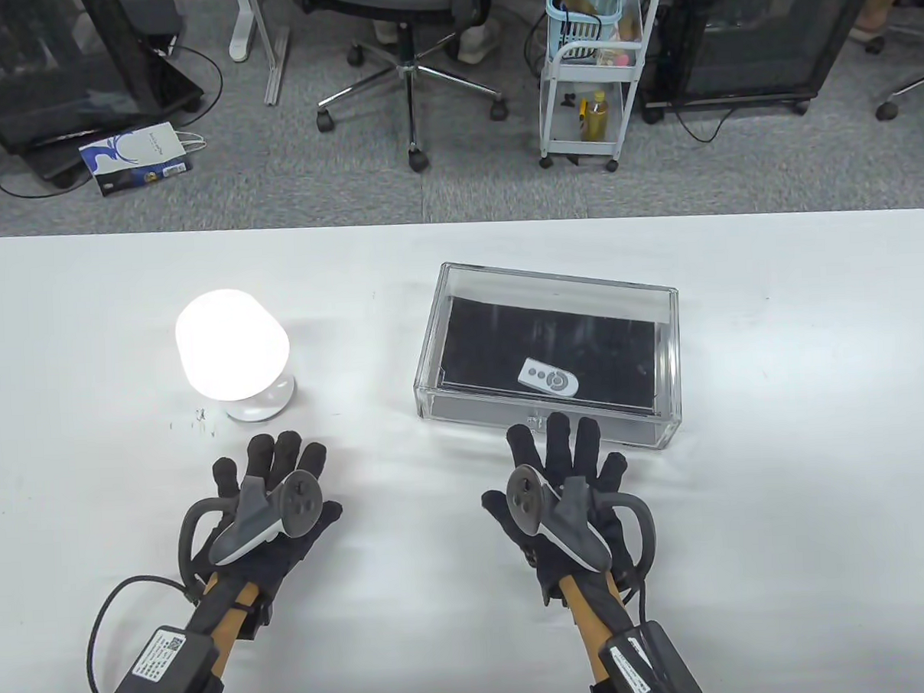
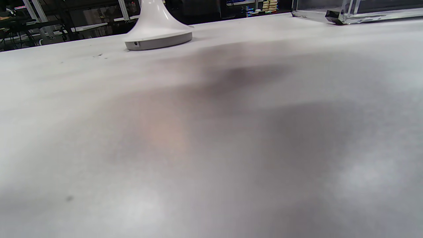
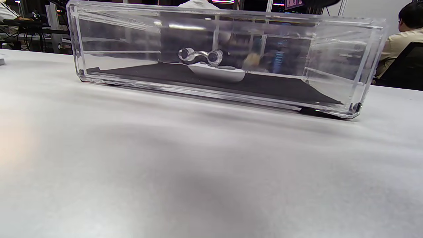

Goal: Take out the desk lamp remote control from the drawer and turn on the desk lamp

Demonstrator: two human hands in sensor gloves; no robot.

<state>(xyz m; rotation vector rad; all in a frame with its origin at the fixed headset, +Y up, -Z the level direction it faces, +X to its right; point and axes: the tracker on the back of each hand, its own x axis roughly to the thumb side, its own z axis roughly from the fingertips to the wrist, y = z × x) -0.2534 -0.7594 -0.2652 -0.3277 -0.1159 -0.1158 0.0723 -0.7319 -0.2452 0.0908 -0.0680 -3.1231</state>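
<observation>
Office: swivel chair (image 1: 411,65), carpet (image 1: 455,186), trolley (image 1: 592,73).

Table view looking steeply down at the white table (image 1: 783,501), both wrist views low near its surface, left facing the lamp base (image 2: 158,36), right facing the clear drawer box (image 3: 218,59), both shared overhead.
</observation>
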